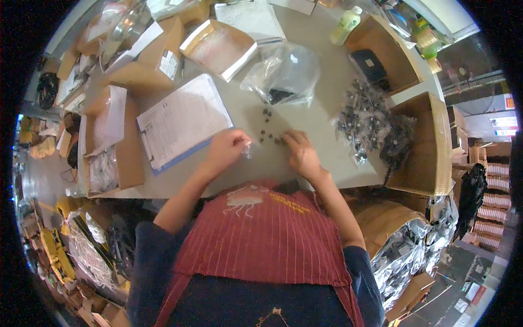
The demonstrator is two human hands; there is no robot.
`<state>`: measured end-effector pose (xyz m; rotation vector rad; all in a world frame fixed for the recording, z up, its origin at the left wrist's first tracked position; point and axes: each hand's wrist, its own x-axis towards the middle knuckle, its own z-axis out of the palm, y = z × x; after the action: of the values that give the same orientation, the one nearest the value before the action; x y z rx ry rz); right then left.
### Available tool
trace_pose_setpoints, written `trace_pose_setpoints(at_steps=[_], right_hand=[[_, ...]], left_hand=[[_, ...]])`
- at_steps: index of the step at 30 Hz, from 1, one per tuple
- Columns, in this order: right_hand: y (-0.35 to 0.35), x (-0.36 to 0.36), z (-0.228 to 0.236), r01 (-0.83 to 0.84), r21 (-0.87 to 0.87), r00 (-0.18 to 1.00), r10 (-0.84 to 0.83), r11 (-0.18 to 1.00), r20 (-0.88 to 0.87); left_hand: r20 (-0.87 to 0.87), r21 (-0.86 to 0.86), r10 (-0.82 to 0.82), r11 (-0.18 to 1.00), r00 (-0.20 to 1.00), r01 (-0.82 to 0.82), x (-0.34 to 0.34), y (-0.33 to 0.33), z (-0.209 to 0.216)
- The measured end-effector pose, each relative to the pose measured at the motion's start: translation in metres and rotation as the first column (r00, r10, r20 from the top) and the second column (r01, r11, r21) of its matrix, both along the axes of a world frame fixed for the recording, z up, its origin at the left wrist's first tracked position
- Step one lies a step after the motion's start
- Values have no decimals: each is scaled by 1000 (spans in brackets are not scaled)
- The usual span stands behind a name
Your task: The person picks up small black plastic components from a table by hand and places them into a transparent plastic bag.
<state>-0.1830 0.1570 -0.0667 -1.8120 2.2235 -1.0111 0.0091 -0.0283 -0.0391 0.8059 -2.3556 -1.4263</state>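
Note:
My left hand is closed in a pinch on a small clear plastic bag, just above the grey table. My right hand is stretched out over the table, its fingertips touching small black parts; the thumb looks apart from the fingers. More loose black parts lie in a short scattered line between the hands and a large clear plastic bag. Dark pieces show at the mouth of that large bag. What the parts are is too small to make out.
At right, a heap of small clear bags with black parts spills from a cardboard box. A clipboard with papers lies left of my left hand. Behind stand an open white-edged box and a green bottle.

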Motion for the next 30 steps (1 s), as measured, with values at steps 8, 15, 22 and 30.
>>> trace_pose_setpoints(at_steps=[8, 15, 22, 30], right_hand=[[12, -8, -5, 105, 66, 969, -117, 992, 217], [7, -3, -6, 113, -22, 993, -114, 993, -44], [7, 8, 26, 177, 21, 951, -177, 984, 254], [1, 30, 59, 37, -157, 940, 19, 987, 340]], left_hand=[[153, 10, 72, 997, 986, -74, -1, 13, 0], [19, -3, -163, 987, 986, 163, -7, 25, -12], [90, -198, -87, 975, 992, 104, -16, 41, -7], [-36, -314, -246, 923, 969, 223, -18, 42, -40]])
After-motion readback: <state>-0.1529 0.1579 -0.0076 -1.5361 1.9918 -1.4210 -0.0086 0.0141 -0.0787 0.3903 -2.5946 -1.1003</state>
